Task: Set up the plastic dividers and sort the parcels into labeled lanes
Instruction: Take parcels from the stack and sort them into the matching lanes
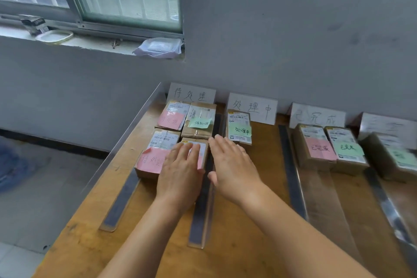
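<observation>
Dividers (201,205) standing, lanes labelled, parcels mostly sorted. Left hand (180,171) lying flat on parcel (198,149); right hand (234,167) hovering empty, fingers spread.

Rightmost parcel (393,156) blurred, cut off, near parcel (198,153) label hand-covered

Tabletop (255,187) looked like orange-brown wood, fairly matt, scuffed along the near edge. Dividers (293,171) seemed clear glossy plastic with dark matt strips at the base. Parcels (197,126) were brown cardboard wrapped in shiny tape, printed white paper labels on top, plus pink and green matt paper notes (199,123). Lane signs (252,108) looked like white paper behind glossy plastic. Wall (293,40) was matt grey paint, a bit smudged.
</observation>
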Tool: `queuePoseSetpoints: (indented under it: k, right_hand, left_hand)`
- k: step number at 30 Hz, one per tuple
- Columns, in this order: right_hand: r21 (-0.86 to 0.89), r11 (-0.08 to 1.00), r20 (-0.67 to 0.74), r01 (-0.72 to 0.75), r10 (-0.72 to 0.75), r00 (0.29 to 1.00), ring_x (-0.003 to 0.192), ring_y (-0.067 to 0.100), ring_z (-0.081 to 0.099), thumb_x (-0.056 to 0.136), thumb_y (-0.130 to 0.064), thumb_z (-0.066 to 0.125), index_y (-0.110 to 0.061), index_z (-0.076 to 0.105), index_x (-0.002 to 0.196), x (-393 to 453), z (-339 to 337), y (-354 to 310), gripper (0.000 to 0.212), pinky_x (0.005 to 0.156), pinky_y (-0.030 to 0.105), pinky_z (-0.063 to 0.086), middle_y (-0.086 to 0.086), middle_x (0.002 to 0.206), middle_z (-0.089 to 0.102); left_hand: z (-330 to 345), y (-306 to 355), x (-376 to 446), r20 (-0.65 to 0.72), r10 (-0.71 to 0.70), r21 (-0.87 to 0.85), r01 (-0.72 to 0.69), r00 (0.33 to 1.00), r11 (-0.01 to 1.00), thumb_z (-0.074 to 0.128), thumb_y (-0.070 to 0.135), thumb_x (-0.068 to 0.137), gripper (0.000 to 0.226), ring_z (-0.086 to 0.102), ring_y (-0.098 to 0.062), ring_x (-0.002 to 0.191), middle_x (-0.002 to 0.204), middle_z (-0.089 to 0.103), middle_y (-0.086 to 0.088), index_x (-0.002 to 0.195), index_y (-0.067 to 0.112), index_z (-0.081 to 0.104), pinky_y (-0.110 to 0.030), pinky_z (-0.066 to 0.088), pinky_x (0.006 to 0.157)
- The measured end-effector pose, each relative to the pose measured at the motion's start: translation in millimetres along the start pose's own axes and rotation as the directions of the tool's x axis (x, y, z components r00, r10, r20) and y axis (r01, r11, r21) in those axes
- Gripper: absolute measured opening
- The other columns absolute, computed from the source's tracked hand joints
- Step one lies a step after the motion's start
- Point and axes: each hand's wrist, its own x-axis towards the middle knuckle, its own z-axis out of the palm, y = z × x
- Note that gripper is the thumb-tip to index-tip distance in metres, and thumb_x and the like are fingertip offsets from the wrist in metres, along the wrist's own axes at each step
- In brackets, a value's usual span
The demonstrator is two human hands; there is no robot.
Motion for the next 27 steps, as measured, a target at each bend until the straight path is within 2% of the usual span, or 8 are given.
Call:
queuePoseSetpoints:
  k: [8, 17, 27]
  right_hand:
    - [0.012, 0.985, -0.108, -0.175, 0.175, 0.979, 0.147, 0.018, -0.001, 0.094, -0.032, 0.055, -0.021, 0.002, 0.152, -72.7, -19.5, 77.1, 0.079, 0.115, 0.035, -0.002, 0.0, 0.161, 0.003]
    - [0.01, 0.937, -0.189, -0.35, 0.345, 0.919, 0.147, 0.016, -0.003, 0.095, -0.034, 0.052, -0.023, 0.003, 0.152, -217.6, -47.5, 170.6, 0.077, 0.11, 0.032, -0.009, -0.002, 0.161, 0.002]
    - [0.023, 0.854, -0.244, -0.52, 0.509, 0.825, 0.147, 0.017, -0.001, 0.092, -0.034, 0.057, -0.023, 0.008, 0.152, -397.2, -76.4, 266.6, 0.079, 0.11, 0.032, -0.009, -0.003, 0.16, 0.007]
  left_hand:
    - [-0.9, 85.6, -8.2, 0.034, 0.142, -0.036, -0.14, 0.989, 0.989, 0.049, 0.036, 0.095, 0.069, 0.009, -0.017, 0.144, 0.157, 0.017, 0.003, 0.151, 0.026, 0.009, -0.032, 0.014, 0.116]
    - [22.4, 228.0, -66.3, 0.075, 0.326, 0.01, -0.328, 0.942, 0.945, 0.049, 0.037, 0.095, 0.067, 0.01, -0.017, 0.145, 0.157, 0.019, 0.004, 0.151, 0.027, 0.014, -0.031, 0.01, 0.115]
    - [35.2, 396.1, -151.4, 0.085, 0.465, -0.132, -0.453, 0.881, 0.882, 0.044, 0.044, 0.095, 0.065, 0.01, -0.013, 0.145, 0.157, 0.018, 0.007, 0.151, 0.028, 0.014, -0.03, 0.005, 0.115]
